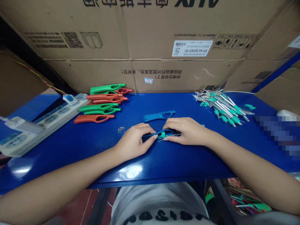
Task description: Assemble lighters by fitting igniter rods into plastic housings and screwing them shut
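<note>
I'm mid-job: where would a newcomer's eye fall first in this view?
Probably on the left hand and right hand, holding a blue casing over the middle of the blue table. Next come the green and orange casings at the left and silver rods at the right. Behind stands cardboard with upside-down print.

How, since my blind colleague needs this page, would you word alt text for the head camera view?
A person's left hand and right hand hold a blue casing with a teal part between them at a blue table. A second blue casing lies just beyond; orange and green casings lie left, metal rods with teal pieces right.
</note>
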A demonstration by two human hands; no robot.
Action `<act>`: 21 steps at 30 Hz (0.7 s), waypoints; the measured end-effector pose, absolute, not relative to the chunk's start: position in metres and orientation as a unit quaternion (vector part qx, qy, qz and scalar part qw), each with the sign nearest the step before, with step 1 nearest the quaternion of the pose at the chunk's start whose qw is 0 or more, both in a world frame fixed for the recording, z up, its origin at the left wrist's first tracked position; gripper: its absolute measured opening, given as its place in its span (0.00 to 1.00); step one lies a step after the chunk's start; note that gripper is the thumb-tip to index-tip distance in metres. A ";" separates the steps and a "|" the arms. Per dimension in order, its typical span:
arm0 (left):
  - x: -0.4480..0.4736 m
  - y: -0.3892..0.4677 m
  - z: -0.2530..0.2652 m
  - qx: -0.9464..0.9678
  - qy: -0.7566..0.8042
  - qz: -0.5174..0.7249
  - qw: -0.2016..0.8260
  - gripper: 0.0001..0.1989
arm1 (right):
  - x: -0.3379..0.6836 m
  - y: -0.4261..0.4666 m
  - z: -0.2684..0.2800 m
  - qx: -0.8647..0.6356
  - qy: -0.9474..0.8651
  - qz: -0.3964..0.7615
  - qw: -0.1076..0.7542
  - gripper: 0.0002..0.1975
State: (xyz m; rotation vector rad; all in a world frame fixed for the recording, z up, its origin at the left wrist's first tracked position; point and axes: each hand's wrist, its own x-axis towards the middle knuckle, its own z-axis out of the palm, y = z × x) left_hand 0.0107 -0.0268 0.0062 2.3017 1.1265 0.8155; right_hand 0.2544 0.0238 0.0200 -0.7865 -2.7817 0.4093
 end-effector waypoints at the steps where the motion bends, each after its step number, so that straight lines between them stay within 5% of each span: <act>1: 0.011 -0.027 0.006 0.836 0.407 0.295 0.219 0.06 | 0.254 0.024 0.020 -0.268 -0.947 0.139 0.106 0.13; 21: 0.010 -0.027 0.008 0.866 0.410 0.231 0.166 0.10 | 0.249 0.020 0.019 -0.281 -0.938 0.156 0.132 0.11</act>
